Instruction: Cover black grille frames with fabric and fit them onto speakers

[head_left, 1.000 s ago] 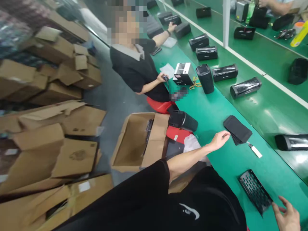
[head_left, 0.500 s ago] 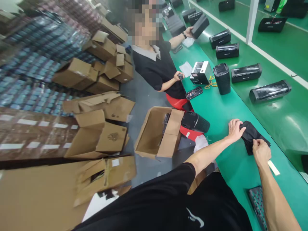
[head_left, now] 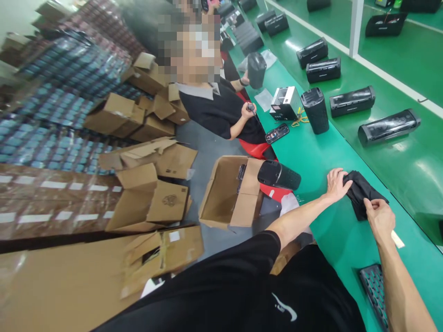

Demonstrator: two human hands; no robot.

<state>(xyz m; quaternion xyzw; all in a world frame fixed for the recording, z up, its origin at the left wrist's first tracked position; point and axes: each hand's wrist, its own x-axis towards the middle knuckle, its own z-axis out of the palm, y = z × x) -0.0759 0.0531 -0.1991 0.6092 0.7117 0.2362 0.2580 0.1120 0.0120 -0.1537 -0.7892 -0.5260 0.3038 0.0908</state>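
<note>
Pinched in the right hand (head_left: 381, 219) was black cloth (head_left: 362, 188). The left hand (head_left: 335, 185) touched the cloth's left end, its hold unclear.

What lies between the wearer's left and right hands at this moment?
In the head view, black fabric lies between the left hand and the right hand, on the green table.

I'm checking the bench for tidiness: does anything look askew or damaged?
Nothing looks spilled or clearly damaged. The black sheets stand out: they look rumpled and uneven between the left hand and right hand, perhaps just from handling.
</note>
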